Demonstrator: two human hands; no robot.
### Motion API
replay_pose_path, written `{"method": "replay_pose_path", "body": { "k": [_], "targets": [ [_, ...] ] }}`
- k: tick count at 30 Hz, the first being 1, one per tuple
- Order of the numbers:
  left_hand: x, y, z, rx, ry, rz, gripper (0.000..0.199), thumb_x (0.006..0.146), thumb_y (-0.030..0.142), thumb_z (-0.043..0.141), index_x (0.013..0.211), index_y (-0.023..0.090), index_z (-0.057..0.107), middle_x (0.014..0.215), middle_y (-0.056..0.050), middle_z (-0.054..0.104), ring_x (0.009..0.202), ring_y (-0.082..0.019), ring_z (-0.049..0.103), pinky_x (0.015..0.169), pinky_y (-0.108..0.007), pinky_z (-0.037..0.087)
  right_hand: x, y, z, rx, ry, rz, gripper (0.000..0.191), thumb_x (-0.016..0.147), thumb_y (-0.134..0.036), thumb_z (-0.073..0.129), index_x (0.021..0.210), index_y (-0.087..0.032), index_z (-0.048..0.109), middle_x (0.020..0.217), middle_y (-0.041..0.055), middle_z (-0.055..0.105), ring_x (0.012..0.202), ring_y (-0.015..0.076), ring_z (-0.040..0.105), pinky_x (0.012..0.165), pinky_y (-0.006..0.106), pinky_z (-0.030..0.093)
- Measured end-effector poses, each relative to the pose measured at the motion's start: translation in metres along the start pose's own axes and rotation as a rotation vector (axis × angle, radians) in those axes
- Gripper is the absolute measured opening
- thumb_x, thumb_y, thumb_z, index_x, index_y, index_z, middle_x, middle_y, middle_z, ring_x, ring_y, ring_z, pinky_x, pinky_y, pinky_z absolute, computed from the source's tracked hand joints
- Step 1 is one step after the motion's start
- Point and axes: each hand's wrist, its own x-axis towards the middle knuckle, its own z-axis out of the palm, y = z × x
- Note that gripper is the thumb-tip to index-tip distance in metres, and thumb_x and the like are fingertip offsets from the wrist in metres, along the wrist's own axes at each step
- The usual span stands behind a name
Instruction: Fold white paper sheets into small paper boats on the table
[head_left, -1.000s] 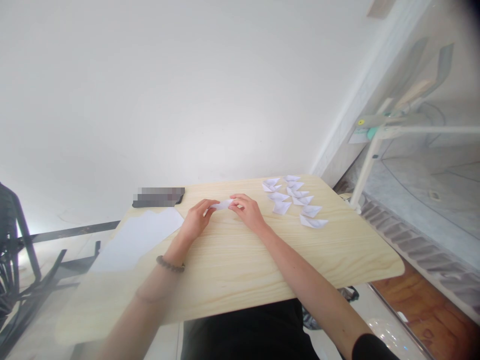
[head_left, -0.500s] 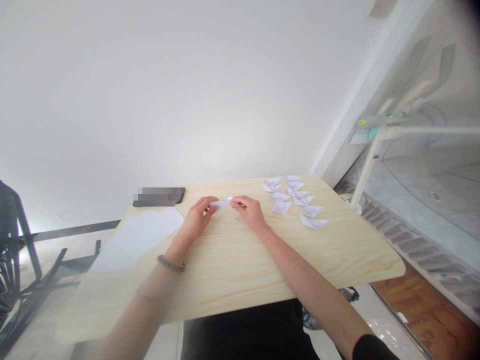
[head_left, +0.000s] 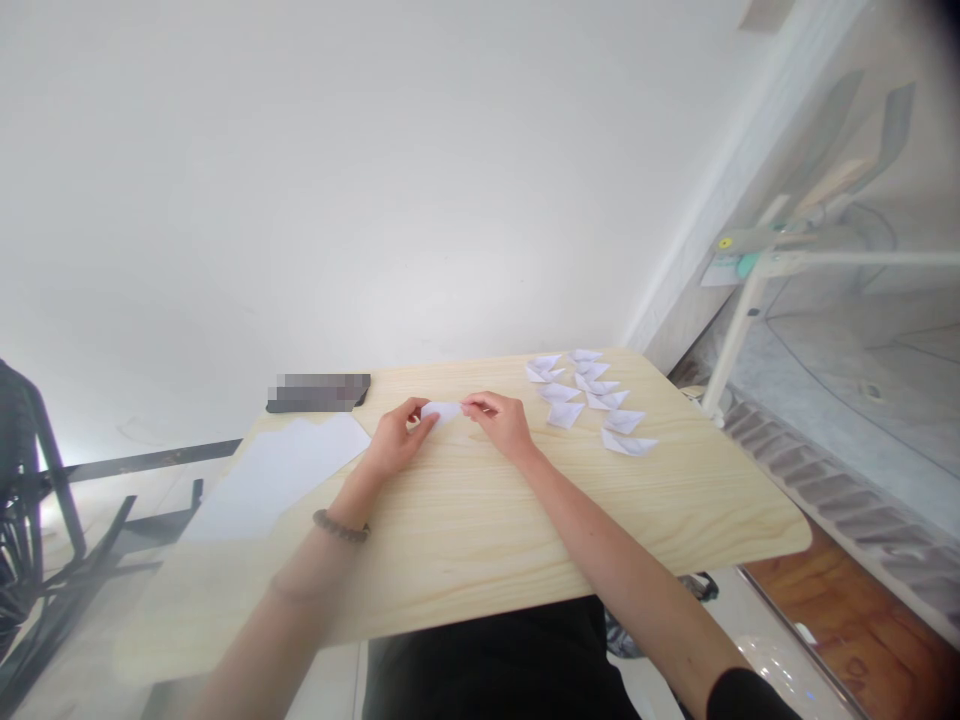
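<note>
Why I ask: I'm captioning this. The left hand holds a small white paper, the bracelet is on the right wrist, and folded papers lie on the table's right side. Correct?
No: the head view shows the bracelet on the left wrist, not the right. Otherwise correct: small white paper in the left hand, folded papers at right.

held paper [head_left: 441, 411] white, sheets [head_left: 277, 475] white; tabletop [head_left: 480, 540] pale yellow, wavy wood grain; bracelet [head_left: 341, 526] dark brown; sleeve [head_left: 746, 694] black; wall [head_left: 390, 180] light grey.

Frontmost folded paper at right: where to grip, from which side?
I'd lightly pinch the frontmost folded paper at its pointed right tip, coming from the right. That tip juts out past the other folded piece close behind, which would likely crowd a grip from there.
</note>
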Motion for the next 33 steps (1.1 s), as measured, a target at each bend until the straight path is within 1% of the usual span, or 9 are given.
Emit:
{"method": "replay_pose_path", "body": {
  "k": [2,5,8,10,13,19,23,27,33],
  "targets": [
    [-0.001,0.004,0.0,-0.134,-0.028,-0.069,0.034,0.074,0.042,0.048,0.096,0.017,0.053,0.076,-0.002,0.058,0.065,-0.012,0.051,0.059,-0.024,0.041,-0.001,-0.002,0.001,0.014,-0.028,-0.006,0.021,0.075,-0.034,0.05,0.082,-0.019,0.063,0.077,0.0019,0.064,0.068,0.013,0.061,0.063,0.025,0.052],
    [-0.002,0.008,0.001,-0.355,-0.107,-0.174,0.04,0.072,0.044,0.051,0.101,0.015,0.051,0.071,-0.002,0.057,0.053,-0.009,0.047,0.046,-0.02,0.036,-0.002,-0.005,0.002,0.018,-0.069,-0.025,0.022,0.077,-0.033,0.047,0.085,-0.02,0.062,0.079,0.0011,0.063,0.067,0.0117,0.061,0.06,0.022,0.052],
    [-0.002,0.01,0.001,-0.484,-0.177,-0.283,0.041,0.07,0.045,0.053,0.097,0.014,0.054,0.066,-0.001,0.056,0.048,-0.008,0.044,0.041,-0.018,0.031,-0.003,-0.01,0.001,-0.022,-0.121,-0.072,0.022,0.078,-0.031,0.046,0.087,-0.02,0.062,0.078,0.001,0.063,0.063,0.01,0.06,0.058,0.021,0.05],
    [-0.002,0.01,0.0,-0.521,-0.21,-0.332,0.04,0.069,0.046,0.054,0.092,0.014,0.057,0.065,-0.001,0.056,0.048,-0.008,0.044,0.041,-0.018,0.03,-0.004,-0.014,0.0,-0.058,-0.154,-0.088,0.022,0.078,-0.031,0.045,0.087,-0.02,0.061,0.08,0.0012,0.063,0.065,0.0096,0.059,0.059,0.02,0.049],
    [-0.001,0.011,-0.002,-0.552,-0.234,-0.365,0.039,0.068,0.047,0.054,0.087,0.012,0.059,0.065,-0.002,0.056,0.05,-0.008,0.044,0.042,-0.018,0.031,-0.005,-0.018,0.0,-0.084,-0.192,-0.093,0.022,0.079,-0.03,0.043,0.088,-0.019,0.06,0.082,0.0018,0.063,0.066,0.0092,0.058,0.058,0.02,0.048],
    [-0.001,0.012,-0.005,-0.67,-0.307,-0.446,0.038,0.067,0.046,0.055,0.082,0.011,0.06,0.061,-0.002,0.055,0.048,-0.009,0.045,0.042,-0.019,0.032,-0.005,-0.02,0.002,-0.047,-0.274,-0.07,0.022,0.081,-0.03,0.04,0.088,-0.019,0.058,0.084,0.0016,0.06,0.064,0.0076,0.057,0.057,0.018,0.048],
    [-0.001,0.012,-0.006,-0.736,-0.324,-0.484,0.037,0.067,0.044,0.057,0.082,0.011,0.06,0.062,-0.002,0.056,0.048,-0.008,0.045,0.043,-0.02,0.031,-0.005,-0.02,0.002,-0.026,-0.289,-0.085,0.022,0.082,-0.03,0.04,0.088,-0.019,0.057,0.084,0.0015,0.058,0.065,0.0074,0.056,0.058,0.018,0.048],
    [-0.001,0.011,-0.008,-0.794,-0.342,-0.516,0.035,0.066,0.042,0.059,0.082,0.011,0.06,0.059,-0.001,0.054,0.047,-0.008,0.044,0.041,-0.019,0.029,-0.006,-0.021,0.001,-0.077,-0.299,-0.092,0.022,0.082,-0.03,0.039,0.089,-0.019,0.056,0.084,0.0017,0.059,0.066,0.0077,0.056,0.059,0.019,0.047],
    [0.001,0.009,-0.01,-0.853,-0.391,-0.579,0.031,0.066,0.04,0.06,0.076,0.01,0.059,0.056,0.0,0.052,0.046,-0.007,0.043,0.041,-0.019,0.028,-0.006,-0.024,-0.002,-0.168,-0.309,-0.176,0.022,0.084,-0.028,0.037,0.092,-0.02,0.056,0.085,0.0013,0.058,0.064,0.007,0.054,0.065,0.02,0.045]
  ]
}}
